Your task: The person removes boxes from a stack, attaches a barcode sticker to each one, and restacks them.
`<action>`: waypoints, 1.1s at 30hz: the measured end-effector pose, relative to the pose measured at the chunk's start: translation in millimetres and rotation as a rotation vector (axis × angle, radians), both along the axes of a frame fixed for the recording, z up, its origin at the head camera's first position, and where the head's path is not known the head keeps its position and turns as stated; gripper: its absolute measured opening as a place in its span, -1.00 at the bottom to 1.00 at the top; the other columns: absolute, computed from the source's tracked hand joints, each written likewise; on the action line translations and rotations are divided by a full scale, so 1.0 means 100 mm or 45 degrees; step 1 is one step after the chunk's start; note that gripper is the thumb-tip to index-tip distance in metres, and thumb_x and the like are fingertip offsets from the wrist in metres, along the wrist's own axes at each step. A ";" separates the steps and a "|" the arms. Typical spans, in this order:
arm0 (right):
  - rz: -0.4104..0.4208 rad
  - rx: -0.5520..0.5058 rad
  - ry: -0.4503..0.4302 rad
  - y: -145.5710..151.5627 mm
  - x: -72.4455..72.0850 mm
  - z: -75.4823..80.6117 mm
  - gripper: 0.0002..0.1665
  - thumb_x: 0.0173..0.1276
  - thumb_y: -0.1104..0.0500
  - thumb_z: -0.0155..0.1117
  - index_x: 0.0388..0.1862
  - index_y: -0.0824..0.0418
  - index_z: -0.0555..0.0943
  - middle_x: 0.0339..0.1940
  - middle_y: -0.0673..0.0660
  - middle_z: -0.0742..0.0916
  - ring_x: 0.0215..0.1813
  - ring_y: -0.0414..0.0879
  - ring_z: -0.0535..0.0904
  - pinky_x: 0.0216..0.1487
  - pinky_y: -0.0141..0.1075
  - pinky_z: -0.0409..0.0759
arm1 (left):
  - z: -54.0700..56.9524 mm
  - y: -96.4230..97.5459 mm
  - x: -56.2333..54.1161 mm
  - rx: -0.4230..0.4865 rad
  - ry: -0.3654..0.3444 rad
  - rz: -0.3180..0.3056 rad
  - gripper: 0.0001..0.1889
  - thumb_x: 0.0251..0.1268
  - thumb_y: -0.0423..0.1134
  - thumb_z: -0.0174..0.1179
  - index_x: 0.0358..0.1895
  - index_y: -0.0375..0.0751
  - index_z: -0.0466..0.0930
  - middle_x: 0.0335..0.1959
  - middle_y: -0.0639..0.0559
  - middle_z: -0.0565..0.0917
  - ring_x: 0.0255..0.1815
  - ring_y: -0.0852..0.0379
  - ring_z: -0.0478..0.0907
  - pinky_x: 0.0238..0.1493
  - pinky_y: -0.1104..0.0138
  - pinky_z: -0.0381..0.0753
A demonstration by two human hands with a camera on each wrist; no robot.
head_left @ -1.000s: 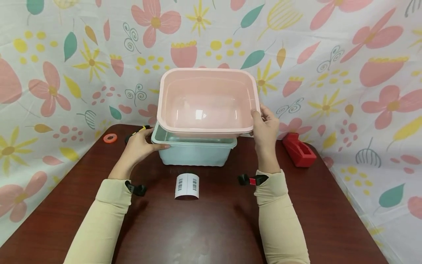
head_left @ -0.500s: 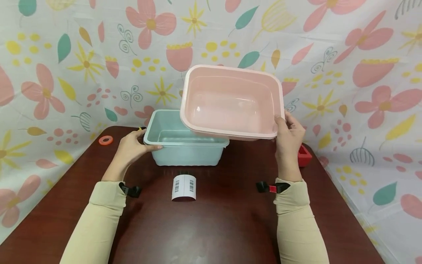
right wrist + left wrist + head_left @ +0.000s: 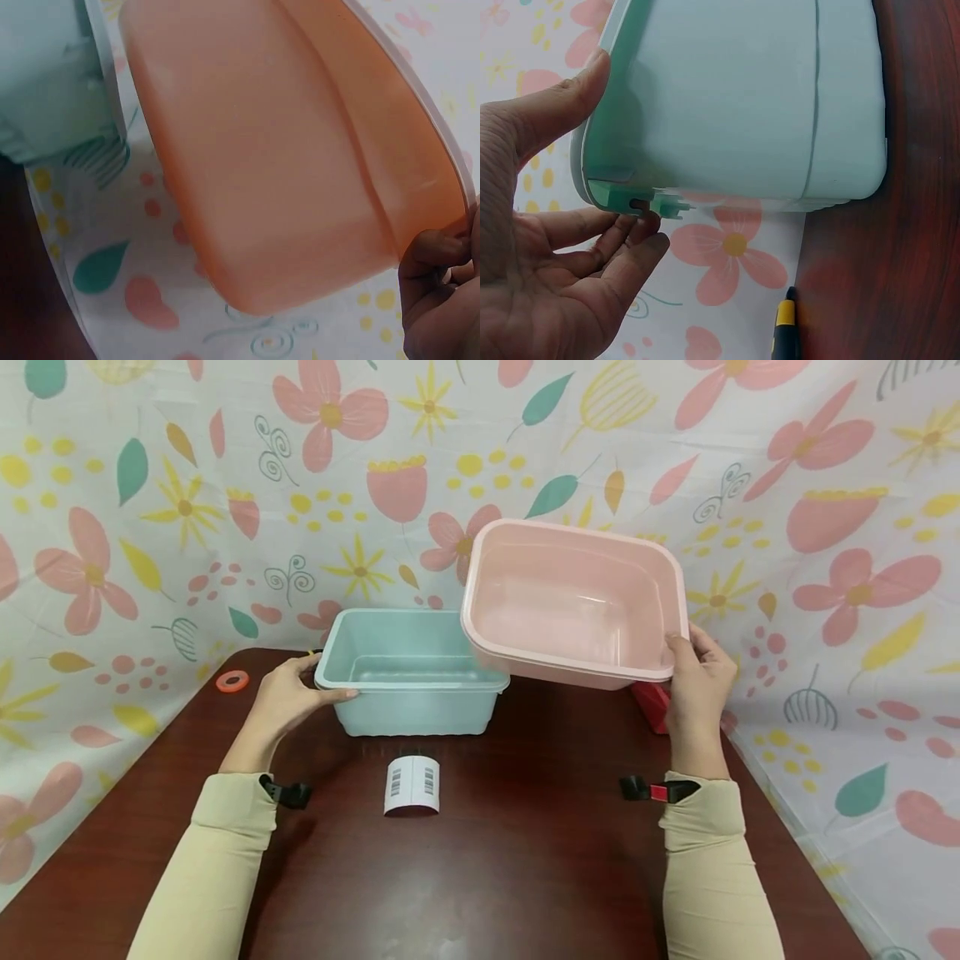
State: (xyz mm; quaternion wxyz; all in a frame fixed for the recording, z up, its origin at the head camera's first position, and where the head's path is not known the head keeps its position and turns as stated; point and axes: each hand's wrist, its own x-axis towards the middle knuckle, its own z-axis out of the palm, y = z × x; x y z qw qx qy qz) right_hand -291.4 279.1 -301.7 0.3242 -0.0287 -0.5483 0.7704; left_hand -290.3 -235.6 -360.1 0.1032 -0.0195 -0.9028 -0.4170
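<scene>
A light blue plastic basin point(image 3: 416, 714) stands on the table toward the back. My left hand point(image 3: 288, 697) holds its left end; in the left wrist view the thumb point(image 3: 585, 82) lies over the rim and the fingers curl at the underside of the rim's corner. To the right, my right hand point(image 3: 697, 689) grips a pink basin point(image 3: 570, 602) by its right rim. The pink basin is raised off the table, tilted with its hollow toward me, and its lower left corner overlaps the blue one in the head view. In the right wrist view, curled fingers point(image 3: 431, 259) clasp the pink rim.
A curved white paper with barcodes point(image 3: 412, 785) lies in front of the blue basin. An orange ring point(image 3: 232, 681) is at the far left. A red block-like object point(image 3: 651, 706) sits partly hidden behind the pink basin. A black-and-yellow pen-like item point(image 3: 786, 326) lies near the left hand.
My right hand has carried the pink basin rightward from over the blue basin, tilting it and uncovering the blue interior. My left hand has kept its hold on the blue basin.
</scene>
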 end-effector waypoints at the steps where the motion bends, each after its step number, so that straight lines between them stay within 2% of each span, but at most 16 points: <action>1: 0.002 -0.009 -0.012 0.04 -0.01 -0.01 -0.65 0.31 0.34 0.37 0.08 0.33 0.72 -0.17 0.24 0.74 -0.34 -0.08 0.70 -0.41 -0.35 0.70 | 0.00 0.00 0.00 -0.002 -0.005 0.006 0.11 -0.13 0.31 0.54 0.49 -0.22 0.34 0.48 -0.26 0.34 0.39 -0.24 0.36 0.23 -0.14 0.46; 5: 0.011 -0.039 -0.064 0.23 -0.06 -0.04 -0.63 0.31 0.35 0.36 0.11 0.33 0.70 -0.17 0.21 0.74 -0.32 -0.09 0.71 -0.41 -0.35 0.70 | 0.01 -0.03 0.01 -0.002 -0.032 0.010 0.14 -0.15 0.34 0.53 0.50 -0.23 0.31 0.50 -0.25 0.31 0.42 -0.24 0.32 0.25 -0.16 0.43; 9: 0.026 -0.108 -0.106 0.40 -0.11 -0.09 -0.58 0.30 0.37 0.35 0.15 0.37 0.67 -0.22 0.19 0.77 -0.36 -0.10 0.73 -0.44 -0.32 0.70 | 0.02 -0.08 0.02 0.006 -0.059 0.005 0.17 -0.18 0.35 0.54 0.52 -0.20 0.29 0.40 -0.24 0.45 0.34 -0.20 0.43 0.22 -0.13 0.47; 13: 0.022 -0.177 -0.137 0.54 -0.15 -0.16 -0.59 0.29 0.39 0.34 0.14 0.40 0.66 -0.27 0.18 0.77 -0.39 -0.10 0.73 -0.44 -0.28 0.70 | 0.02 -0.14 0.02 0.015 -0.049 -0.008 0.15 -0.17 0.34 0.54 0.52 -0.16 0.30 0.27 -0.22 0.58 0.26 -0.15 0.52 0.20 -0.09 0.49; 18: 0.005 -0.173 -0.183 0.63 -0.21 -0.25 -0.65 0.29 0.40 0.34 0.07 0.39 0.70 -0.27 0.15 0.76 -0.44 -0.14 0.72 -0.49 -0.33 0.69 | 0.03 -0.18 0.02 0.019 -0.020 -0.024 0.09 -0.15 0.31 0.55 0.49 -0.13 0.36 0.17 -0.21 0.65 0.19 -0.11 0.57 0.18 -0.06 0.49; 24: 0.040 -0.164 -0.256 0.71 -0.29 -0.41 -0.75 0.27 0.40 0.37 -0.06 0.34 0.74 -0.43 0.09 0.76 -0.57 -0.18 0.66 -0.61 -0.42 0.60 | 0.03 -0.21 0.03 0.006 -0.025 -0.032 0.08 -0.12 0.30 0.54 0.50 -0.12 0.34 0.19 -0.22 0.64 0.21 -0.13 0.56 0.19 -0.08 0.48; 33: 0.089 -0.091 -0.342 0.77 -0.36 -0.67 -0.86 0.32 0.41 0.28 -0.20 0.28 0.72 -0.56 0.06 0.74 -0.65 -0.20 0.61 -0.69 -0.43 0.54 | -0.01 -0.22 0.03 -0.030 -0.025 -0.049 0.08 -0.06 0.31 0.51 0.52 -0.15 0.30 0.24 -0.27 0.60 0.25 -0.19 0.51 0.17 -0.14 0.49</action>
